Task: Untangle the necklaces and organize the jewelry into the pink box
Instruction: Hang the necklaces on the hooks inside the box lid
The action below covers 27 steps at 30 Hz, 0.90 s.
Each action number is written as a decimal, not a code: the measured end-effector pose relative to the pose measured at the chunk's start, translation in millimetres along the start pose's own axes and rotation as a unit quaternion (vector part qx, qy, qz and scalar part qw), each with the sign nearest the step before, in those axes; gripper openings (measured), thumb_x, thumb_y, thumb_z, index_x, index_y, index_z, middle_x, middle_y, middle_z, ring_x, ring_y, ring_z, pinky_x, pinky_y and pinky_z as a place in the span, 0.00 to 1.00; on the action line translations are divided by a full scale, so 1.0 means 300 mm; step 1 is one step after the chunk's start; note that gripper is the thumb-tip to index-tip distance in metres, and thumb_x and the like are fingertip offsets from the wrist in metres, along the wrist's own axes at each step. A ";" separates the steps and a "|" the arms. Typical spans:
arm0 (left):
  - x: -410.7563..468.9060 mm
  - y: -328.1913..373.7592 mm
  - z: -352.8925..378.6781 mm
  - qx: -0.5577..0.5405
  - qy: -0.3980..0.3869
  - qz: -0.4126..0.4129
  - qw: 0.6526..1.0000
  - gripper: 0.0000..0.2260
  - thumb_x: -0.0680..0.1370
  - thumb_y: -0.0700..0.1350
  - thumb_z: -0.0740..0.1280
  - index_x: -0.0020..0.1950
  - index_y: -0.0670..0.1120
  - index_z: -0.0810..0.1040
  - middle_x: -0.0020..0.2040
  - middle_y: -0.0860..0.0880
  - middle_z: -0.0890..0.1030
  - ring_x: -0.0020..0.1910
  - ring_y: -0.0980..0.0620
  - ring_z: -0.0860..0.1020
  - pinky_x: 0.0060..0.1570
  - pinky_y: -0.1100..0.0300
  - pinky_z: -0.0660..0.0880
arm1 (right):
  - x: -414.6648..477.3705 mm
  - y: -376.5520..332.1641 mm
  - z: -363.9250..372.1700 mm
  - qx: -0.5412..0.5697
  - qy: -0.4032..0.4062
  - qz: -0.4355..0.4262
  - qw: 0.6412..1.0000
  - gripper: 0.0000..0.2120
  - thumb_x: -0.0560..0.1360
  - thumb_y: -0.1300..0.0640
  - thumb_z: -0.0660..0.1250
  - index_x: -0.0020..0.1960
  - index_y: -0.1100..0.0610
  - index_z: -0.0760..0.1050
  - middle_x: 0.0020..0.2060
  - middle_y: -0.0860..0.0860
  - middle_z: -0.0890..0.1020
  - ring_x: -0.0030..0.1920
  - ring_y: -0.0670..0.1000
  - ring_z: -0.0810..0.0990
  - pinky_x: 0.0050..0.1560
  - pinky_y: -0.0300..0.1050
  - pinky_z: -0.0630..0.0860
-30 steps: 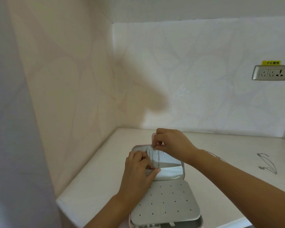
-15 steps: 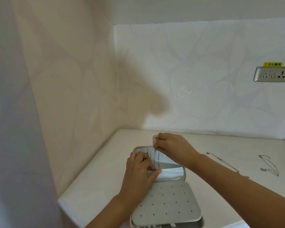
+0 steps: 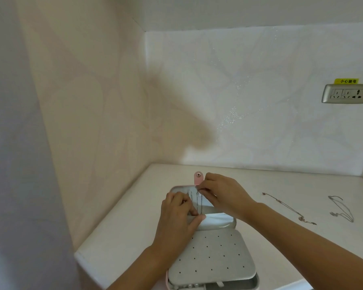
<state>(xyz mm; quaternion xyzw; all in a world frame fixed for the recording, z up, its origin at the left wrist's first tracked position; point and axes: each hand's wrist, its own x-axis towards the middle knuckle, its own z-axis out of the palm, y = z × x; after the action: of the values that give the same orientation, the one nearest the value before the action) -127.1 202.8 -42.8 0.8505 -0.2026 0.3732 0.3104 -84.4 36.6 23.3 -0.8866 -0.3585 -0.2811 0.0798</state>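
Observation:
The pink box (image 3: 198, 178) lies open on the white table, its lid flat at the back and a grey perforated panel (image 3: 214, 256) over the near half. Thin chains (image 3: 199, 203) hang inside the lid. My right hand (image 3: 224, 193) pinches the top of one chain near the lid's upper edge. My left hand (image 3: 178, 218) rests on the lid's left side, thumb pressing the white elastic pocket (image 3: 216, 221). A rose-coloured necklace (image 3: 289, 209) and a silver necklace (image 3: 342, 209) lie loose on the table to the right.
The table (image 3: 122, 231) sits in a corner, with walls close on the left and behind. A wall socket (image 3: 345, 94) with a yellow label is mounted at the right. The table's front edge runs just below the box.
The view has drifted slightly left and down. My right hand has shifted a little along the lid's top edge; my left hand stays on the lid.

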 end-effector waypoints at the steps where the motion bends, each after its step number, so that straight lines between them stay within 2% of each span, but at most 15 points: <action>1: 0.000 0.000 0.001 0.006 -0.001 0.002 1.000 0.12 0.70 0.58 0.65 0.36 0.50 0.77 0.43 0.61 0.69 0.48 0.62 0.63 0.47 0.66 0.65 | -0.005 -0.002 -0.008 0.012 0.003 0.008 1.000 0.10 0.79 0.54 0.60 0.50 0.55 0.80 0.44 0.48 0.77 0.40 0.48 0.74 0.39 0.41 0.69; 5: 0.002 0.007 -0.003 0.053 -0.020 0.012 0.998 0.08 0.72 0.53 0.69 0.39 0.49 0.78 0.46 0.59 0.70 0.49 0.63 0.59 0.50 0.66 0.60 | -0.047 0.016 -0.049 0.040 0.020 0.049 0.998 0.09 0.80 0.54 0.62 0.53 0.54 0.79 0.45 0.45 0.77 0.34 0.41 0.69 0.38 0.32 0.65; 7: -0.001 0.004 -0.004 0.089 -0.061 0.012 0.994 0.09 0.76 0.54 0.65 0.44 0.50 0.79 0.49 0.60 0.67 0.51 0.64 0.56 0.53 0.68 0.54 | -0.088 0.058 -0.068 0.041 0.039 0.090 0.994 0.08 0.79 0.55 0.63 0.52 0.53 0.80 0.45 0.44 0.77 0.32 0.37 0.70 0.37 0.29 0.65; 9: -0.002 0.001 -0.003 0.123 -0.099 0.008 0.987 0.12 0.77 0.58 0.61 0.48 0.52 0.78 0.51 0.61 0.65 0.54 0.63 0.56 0.52 0.69 0.51 | -0.146 0.123 -0.075 0.036 0.061 0.158 0.985 0.06 0.78 0.56 0.64 0.49 0.53 0.80 0.43 0.43 0.77 0.34 0.39 0.72 0.38 0.32 0.66; 11: 0.006 0.007 -0.002 0.133 -0.129 -0.005 0.983 0.13 0.76 0.60 0.60 0.48 0.53 0.77 0.52 0.61 0.65 0.56 0.61 0.58 0.52 0.68 0.51 | -0.220 0.202 -0.071 0.020 0.055 0.238 0.970 0.05 0.78 0.57 0.65 0.49 0.53 0.79 0.44 0.45 0.78 0.39 0.43 0.75 0.41 0.37 0.68; 13: 0.012 0.012 0.000 0.129 -0.158 -0.001 0.979 0.13 0.76 0.61 0.60 0.48 0.52 0.75 0.55 0.59 0.68 0.59 0.59 0.61 0.55 0.68 0.53 | -0.298 0.278 -0.058 0.003 -0.007 0.329 0.944 0.10 0.78 0.55 0.64 0.58 0.55 0.77 0.53 0.50 0.79 0.49 0.49 0.78 0.49 0.39 0.70; 16: 0.020 0.007 0.009 0.119 -0.216 0.035 0.969 0.12 0.79 0.58 0.59 0.51 0.51 0.73 0.63 0.57 0.70 0.67 0.58 0.61 0.69 0.63 0.53 | -0.408 0.355 -0.041 -0.016 -0.139 0.434 0.890 0.22 0.79 0.51 0.63 0.70 0.57 0.67 0.66 0.54 0.72 0.64 0.53 0.73 0.62 0.43 0.68; 20: 0.028 0.009 0.006 0.087 -0.277 0.035 0.956 0.11 0.80 0.58 0.56 0.50 0.53 0.70 0.69 0.52 0.70 0.73 0.55 0.59 0.73 0.62 0.46 | -0.484 0.383 -0.010 -0.002 -0.164 0.473 0.866 0.26 0.81 0.48 0.58 0.74 0.59 0.59 0.72 0.57 0.64 0.73 0.55 0.61 0.70 0.46 0.60; 22: 0.033 0.016 -0.001 0.081 -0.298 0.032 0.950 0.12 0.81 0.57 0.55 0.50 0.51 0.71 0.71 0.51 0.69 0.74 0.57 0.59 0.75 0.60 0.44 | -0.497 0.386 0.008 -0.030 -0.167 0.478 0.862 0.26 0.81 0.46 0.55 0.75 0.56 0.59 0.72 0.56 0.64 0.72 0.56 0.61 0.70 0.49 0.61; 25: 0.036 0.031 -0.006 0.103 -0.302 0.031 0.947 0.14 0.81 0.57 0.55 0.55 0.50 0.75 0.59 0.53 0.78 0.62 0.60 0.71 0.75 0.58 0.48 | -0.490 0.375 0.025 -0.056 -0.193 0.452 0.869 0.21 0.82 0.47 0.50 0.71 0.54 0.62 0.66 0.55 0.68 0.67 0.55 0.67 0.65 0.48 0.65; 27: 0.038 0.046 -0.008 0.124 -0.301 0.031 0.945 0.15 0.81 0.56 0.54 0.54 0.50 0.77 0.52 0.54 0.81 0.57 0.61 0.75 0.75 0.58 0.46 | -0.477 0.360 0.038 -0.037 -0.197 0.433 0.879 0.19 0.82 0.50 0.50 0.69 0.57 0.64 0.68 0.57 0.67 0.67 0.56 0.68 0.65 0.46 0.65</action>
<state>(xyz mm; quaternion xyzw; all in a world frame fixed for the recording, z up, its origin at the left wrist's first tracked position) -128.8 193.2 -27.8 0.9482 -0.2653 0.1310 0.1152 -89.4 -123.0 -59.3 -0.9928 0.0631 -0.0515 0.0882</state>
